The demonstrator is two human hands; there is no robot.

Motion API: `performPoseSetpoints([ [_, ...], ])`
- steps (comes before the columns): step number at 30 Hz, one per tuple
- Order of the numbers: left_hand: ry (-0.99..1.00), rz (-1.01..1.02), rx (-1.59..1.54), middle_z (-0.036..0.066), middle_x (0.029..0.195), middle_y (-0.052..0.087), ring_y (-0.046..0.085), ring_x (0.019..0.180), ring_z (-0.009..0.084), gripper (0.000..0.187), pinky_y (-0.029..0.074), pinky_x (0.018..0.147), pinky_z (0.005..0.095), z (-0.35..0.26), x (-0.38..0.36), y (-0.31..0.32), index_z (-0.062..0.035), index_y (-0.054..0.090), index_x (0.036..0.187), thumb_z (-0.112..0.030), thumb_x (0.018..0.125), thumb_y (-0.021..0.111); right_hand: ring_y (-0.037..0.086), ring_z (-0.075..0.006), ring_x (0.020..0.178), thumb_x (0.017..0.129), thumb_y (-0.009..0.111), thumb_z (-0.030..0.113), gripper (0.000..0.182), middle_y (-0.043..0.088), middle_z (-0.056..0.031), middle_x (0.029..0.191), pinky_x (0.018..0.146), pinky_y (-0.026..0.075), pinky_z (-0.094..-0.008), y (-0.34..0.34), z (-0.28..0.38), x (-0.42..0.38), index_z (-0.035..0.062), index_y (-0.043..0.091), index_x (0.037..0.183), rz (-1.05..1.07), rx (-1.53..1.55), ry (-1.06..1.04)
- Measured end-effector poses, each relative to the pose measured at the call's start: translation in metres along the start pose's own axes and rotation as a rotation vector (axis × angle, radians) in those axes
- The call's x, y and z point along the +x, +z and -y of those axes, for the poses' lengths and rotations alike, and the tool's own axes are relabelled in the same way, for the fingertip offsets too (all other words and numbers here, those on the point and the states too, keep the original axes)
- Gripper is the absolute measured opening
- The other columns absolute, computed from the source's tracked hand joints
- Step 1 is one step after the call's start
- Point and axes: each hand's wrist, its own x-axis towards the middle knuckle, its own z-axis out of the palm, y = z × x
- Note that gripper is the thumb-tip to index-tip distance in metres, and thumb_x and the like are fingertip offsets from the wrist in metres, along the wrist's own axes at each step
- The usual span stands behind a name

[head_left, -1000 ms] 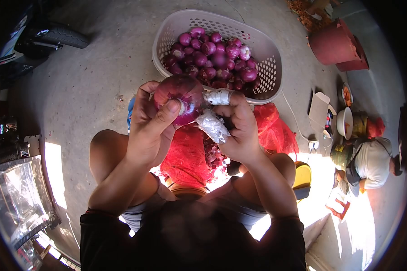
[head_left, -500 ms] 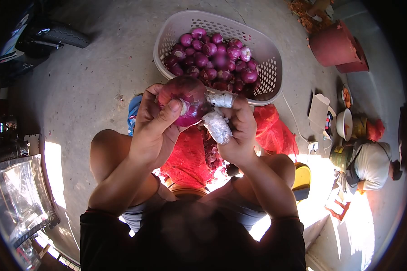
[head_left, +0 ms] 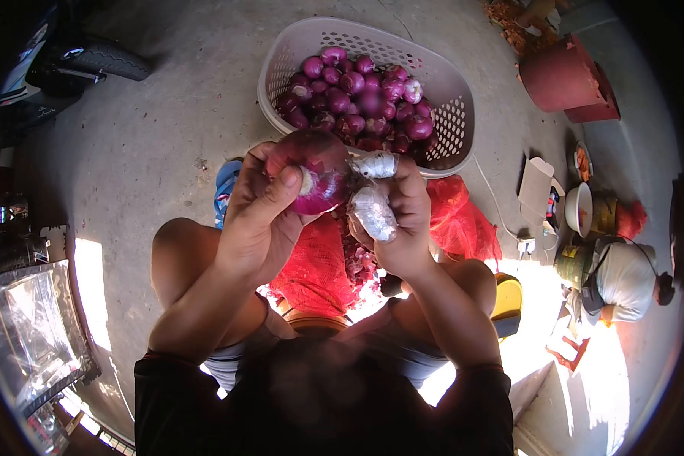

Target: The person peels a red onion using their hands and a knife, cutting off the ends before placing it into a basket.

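Concrete floor fills my view from above, sunlit in patches, and over it I see one big red onion held up between two hands. I count one onion in hand, one white basket and one heap of smaller peeled onions inside it, too many to count exactly. That onion is round and dark purple, its skin partly off, with a pale patch showing near the thumb. My left hand has its grip closed round the onion from the left, thumb pressed on its front. My right hand touches the onion's right side, its wrapped fingertips covered in whitish tape; whether that grip pinches skin or a small tool I cannot tell. Red mesh sack lies over the lap just below the hands. Another person sits well apart at right
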Motion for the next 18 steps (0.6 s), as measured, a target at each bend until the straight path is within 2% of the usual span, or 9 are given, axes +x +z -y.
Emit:
performPoseSetpoints([
  [1, 0.009, 0.032, 0.027, 0.014, 0.122, 0.047, 0.048, 0.114, 0.0235, 0.035, 0.04, 0.097, 0.0421, 0.0, 0.0, -0.003, -0.0039, 0.036, 0.122, -0.018, 0.091, 0.047, 0.058, -0.0136, 0.091, 0.081, 0.058, -0.004, 0.037, 0.058, -0.009, 0.1, 0.081, 0.044, -0.0255, 0.0, 0.0, 0.0, 0.0004, 0.04, 0.113, 0.005, -0.007, 0.004],
  [6, 0.076, -0.033, 0.108, 0.014, 0.118, 0.048, 0.051, 0.108, 0.0231, 0.029, 0.043, 0.093, 0.0414, 0.002, 0.001, -0.002, -0.0052, 0.037, 0.115, -0.017, 0.09, 0.048, 0.061, -0.0135, 0.08, 0.078, 0.063, 0.002, 0.041, 0.061, -0.0095, 0.091, 0.073, 0.046, -0.0253, -0.004, 0.002, 0.001, 0.0011, 0.04, 0.112, 0.029, -0.421, -0.079],
  [12, 0.111, -0.042, 0.121, 0.011, 0.113, 0.051, 0.052, 0.105, 0.0213, 0.026, 0.044, 0.09, 0.0409, 0.003, 0.0, 0.001, -0.0072, 0.037, 0.111, -0.012, 0.089, 0.051, 0.065, -0.0206, 0.07, 0.075, 0.069, 0.011, 0.052, 0.063, -0.0123, 0.078, 0.062, 0.047, -0.0257, -0.011, 0.002, 0.0, 0.0031, 0.035, 0.115, 0.082, -0.734, -0.076],
  [18, 0.135, -0.053, 0.14, 0.01, 0.112, 0.051, 0.052, 0.105, 0.0207, 0.028, 0.043, 0.09, 0.0405, 0.006, 0.0, -0.001, -0.0095, 0.037, 0.112, -0.009, 0.088, 0.05, 0.066, -0.0273, 0.077, 0.076, 0.067, 0.011, 0.052, 0.064, -0.0169, 0.087, 0.064, 0.049, -0.029, -0.009, 0.003, 0.006, 0.0026, 0.033, 0.116, 0.094, -0.747, -0.092],
])
